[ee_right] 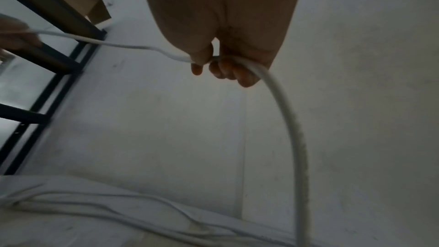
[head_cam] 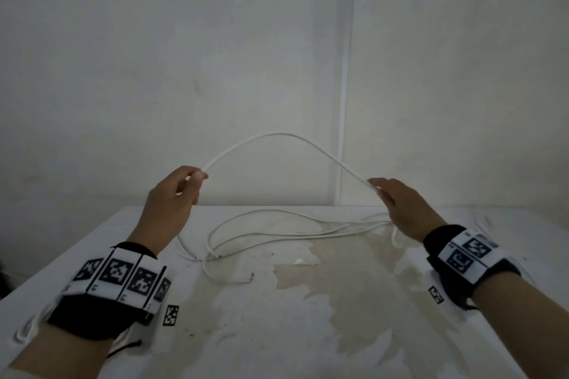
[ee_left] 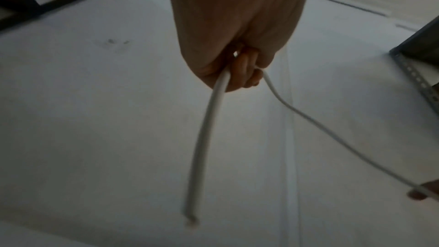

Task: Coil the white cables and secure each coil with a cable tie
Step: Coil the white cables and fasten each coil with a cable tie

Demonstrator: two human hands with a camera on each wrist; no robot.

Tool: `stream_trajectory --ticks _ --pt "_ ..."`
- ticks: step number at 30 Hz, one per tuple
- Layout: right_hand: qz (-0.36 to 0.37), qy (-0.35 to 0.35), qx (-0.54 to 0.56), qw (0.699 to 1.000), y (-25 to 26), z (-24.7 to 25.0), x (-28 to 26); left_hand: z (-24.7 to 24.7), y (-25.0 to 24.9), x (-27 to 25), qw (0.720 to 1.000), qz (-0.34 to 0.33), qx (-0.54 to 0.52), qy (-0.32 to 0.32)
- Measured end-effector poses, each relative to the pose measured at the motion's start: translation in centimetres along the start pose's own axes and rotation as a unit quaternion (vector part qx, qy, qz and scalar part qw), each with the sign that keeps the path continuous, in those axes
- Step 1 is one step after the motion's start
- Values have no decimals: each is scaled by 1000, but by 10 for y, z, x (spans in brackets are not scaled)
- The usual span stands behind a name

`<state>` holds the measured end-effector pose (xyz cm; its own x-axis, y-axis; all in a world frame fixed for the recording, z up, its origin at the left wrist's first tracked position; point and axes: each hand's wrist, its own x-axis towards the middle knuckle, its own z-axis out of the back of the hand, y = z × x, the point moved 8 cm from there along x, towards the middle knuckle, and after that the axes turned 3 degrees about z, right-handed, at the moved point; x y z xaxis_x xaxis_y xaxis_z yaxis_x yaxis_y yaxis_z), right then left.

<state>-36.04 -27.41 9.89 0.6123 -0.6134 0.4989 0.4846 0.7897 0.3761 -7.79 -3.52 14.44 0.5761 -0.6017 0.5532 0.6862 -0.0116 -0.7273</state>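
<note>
A white cable arches in the air between my two raised hands. My left hand pinches it near its end; the left wrist view shows that short end hanging below the curled fingers. My right hand grips the same cable further along, and from it the cable drops in a curve toward the table. The remaining length lies in loose loops on the white table, with one free cable tip near the middle. No cable tie is clearly visible.
The table top is stained and patchy, and it butts against a white wall. Small printed marker tags lie on it near each wrist. A dark metal shelf frame stands to the left. A thin black cord trails under my left wrist.
</note>
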Motion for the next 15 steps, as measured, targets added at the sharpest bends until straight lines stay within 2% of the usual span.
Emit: stream_trajectory --ticks 3,5,9,11,15 --pt "38 59 -97 993 14 -21 -10 -14 -14 -3 999 12 -44 -11" --pt "106 41 -157 981 33 -28 -20 -25 -19 -4 999 10 -52 -1" --pt "209 8 -163 964 57 -40 -38 -49 -20 -4 997 5 -47 58" --pt "241 15 -143 960 77 -41 -46 -59 -18 -7 995 0 -35 90" --pt "301 -22 -102 948 117 -32 -55 -83 -17 -17 990 1 2 140"
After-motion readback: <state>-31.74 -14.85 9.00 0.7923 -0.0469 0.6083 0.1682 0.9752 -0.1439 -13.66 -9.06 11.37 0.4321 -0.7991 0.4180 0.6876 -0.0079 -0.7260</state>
